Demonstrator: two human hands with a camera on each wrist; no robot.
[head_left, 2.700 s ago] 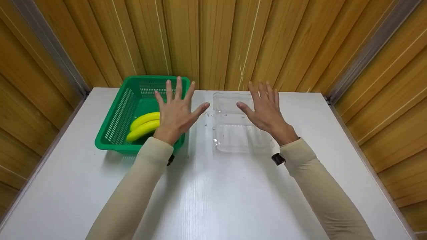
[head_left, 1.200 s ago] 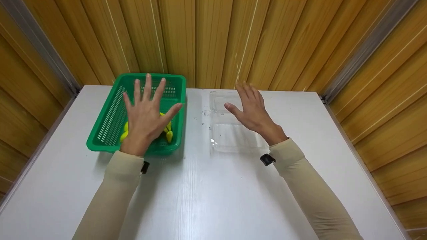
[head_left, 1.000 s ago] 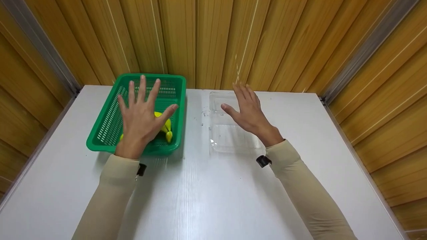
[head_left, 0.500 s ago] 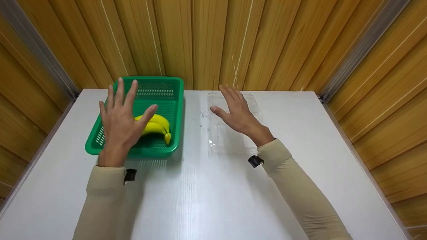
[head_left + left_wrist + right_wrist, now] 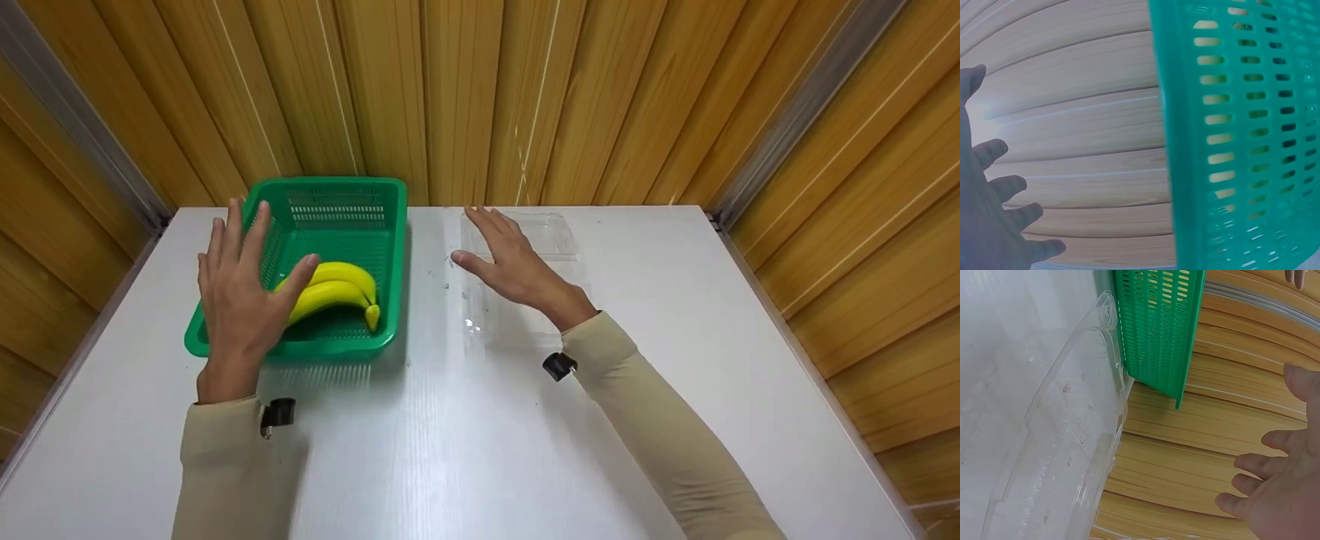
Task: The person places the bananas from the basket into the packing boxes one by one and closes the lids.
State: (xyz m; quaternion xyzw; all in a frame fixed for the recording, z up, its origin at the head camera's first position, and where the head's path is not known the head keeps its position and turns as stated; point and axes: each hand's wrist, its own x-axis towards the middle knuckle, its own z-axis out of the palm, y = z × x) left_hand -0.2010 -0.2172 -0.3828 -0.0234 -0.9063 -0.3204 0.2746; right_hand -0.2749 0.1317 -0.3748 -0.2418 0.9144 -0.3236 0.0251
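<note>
My left hand [image 5: 244, 307] hovers over the left side of a green plastic basket [image 5: 397, 262], fingers extended and thumb spread, holding nothing. In the basket lies a bunch of yellow bananas [image 5: 337, 292], its stem end toward the front right; the hand hides its left end. To the right, a clear plastic clamshell container [image 5: 555, 236] lies unfolded on the table, and my right hand [image 5: 517, 270] is above it with straight fingers and nothing in its grasp. The right wrist view shows the clear container [image 5: 1027, 422] beside the basket [image 5: 1157, 332], apart from the hand [image 5: 1280, 478].
A white table [image 5: 450, 450] carries everything. Wood-slat panels [image 5: 457, 97] stand behind it and on both sides, with grey metal corner posts [image 5: 810, 105]. The basket and container sit near the table's back edge.
Both hands have moved left and lower in the head view, the left one from over the bananas to the basket's left side, uncovering most of the bunch. Basket and container stay put.
</note>
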